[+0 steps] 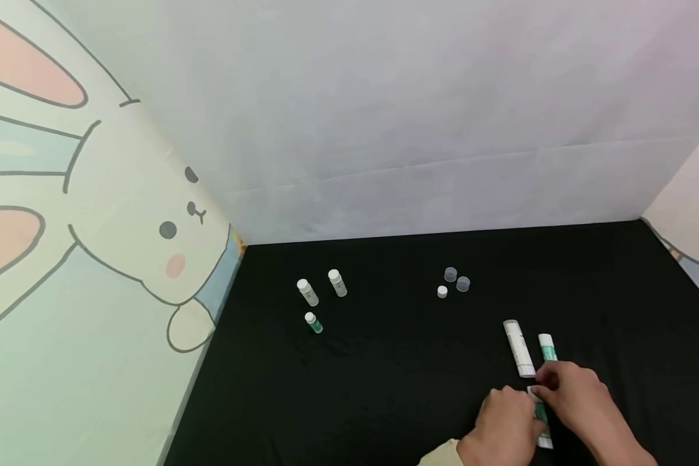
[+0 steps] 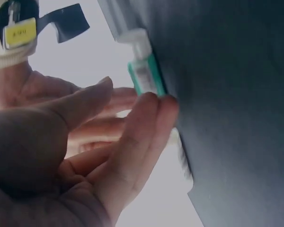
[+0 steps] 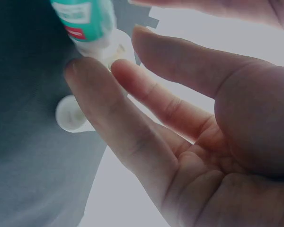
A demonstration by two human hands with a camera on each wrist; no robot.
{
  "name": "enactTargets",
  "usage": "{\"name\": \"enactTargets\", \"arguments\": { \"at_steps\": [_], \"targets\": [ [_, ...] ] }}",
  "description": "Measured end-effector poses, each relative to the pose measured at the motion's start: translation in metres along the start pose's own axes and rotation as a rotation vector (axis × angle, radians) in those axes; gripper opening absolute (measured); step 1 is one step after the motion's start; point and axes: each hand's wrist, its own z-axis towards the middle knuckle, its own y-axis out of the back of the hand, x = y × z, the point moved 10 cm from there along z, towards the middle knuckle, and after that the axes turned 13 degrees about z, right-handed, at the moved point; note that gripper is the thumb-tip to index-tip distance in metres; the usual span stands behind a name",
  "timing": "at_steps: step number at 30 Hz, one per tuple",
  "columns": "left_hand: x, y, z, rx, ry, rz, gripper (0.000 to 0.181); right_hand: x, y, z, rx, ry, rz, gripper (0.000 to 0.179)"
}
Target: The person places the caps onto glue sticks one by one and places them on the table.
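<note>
A green-and-white tube (image 1: 540, 409) lies lengthwise between the hands on the black cloth. My left hand (image 1: 505, 424) is at its left side, fingertips at the tube's middle; in the left wrist view the thumb stands apart from the fingers. My right hand (image 1: 579, 401) is at the tube's far end, its index fingertip right at that end in the right wrist view, with a gap to the thumb. Just beyond lie a large white tube (image 1: 519, 349) and a second green-and-white tube (image 1: 548, 347), partly hidden by the right hand.
On the left stand two white-capped white vials (image 1: 307, 292) (image 1: 338, 283) and a smaller green-labelled vial (image 1: 313, 323). Farther back right of centre are two clear cups (image 1: 451, 275) (image 1: 463, 284) and a small white cap (image 1: 442, 292). Behind the black tabletop (image 1: 378, 362) hangs a pale cloth (image 1: 413, 116).
</note>
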Motion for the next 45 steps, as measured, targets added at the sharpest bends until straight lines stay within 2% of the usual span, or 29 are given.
{"name": "enactTargets", "arguments": {
  "at_steps": [3,10,14,20,31,38,45],
  "targets": [
    [0.011,0.008,-0.001,-0.021,0.002,-0.059,0.025,0.004,0.005,-0.001,-0.013,0.018,-0.021,0.007],
    [0.033,0.038,-0.006,-0.226,-0.009,-0.070,0.026,0.021,0.015,-0.001,-0.054,0.066,-0.021,0.006],
    [0.047,0.049,-0.007,-0.303,0.016,-0.089,0.024,0.034,0.020,-0.001,-0.085,0.117,-0.018,0.008],
    [0.067,0.056,-0.005,-0.350,0.065,-0.152,0.021,0.054,0.026,-0.002,-0.138,0.205,-0.028,0.014],
    [0.100,0.065,-0.007,-0.456,0.128,-0.222,0.027,0.076,0.026,0.003,-0.161,0.265,-0.028,0.016],
    [0.117,0.065,-0.007,-0.451,0.176,-0.280,0.031,0.095,0.023,0.005,-0.189,0.329,-0.022,0.012],
    [0.120,0.066,-0.006,-0.449,0.189,-0.298,0.031,0.107,0.017,0.007,-0.184,0.375,-0.002,0.010]
  ]
}}
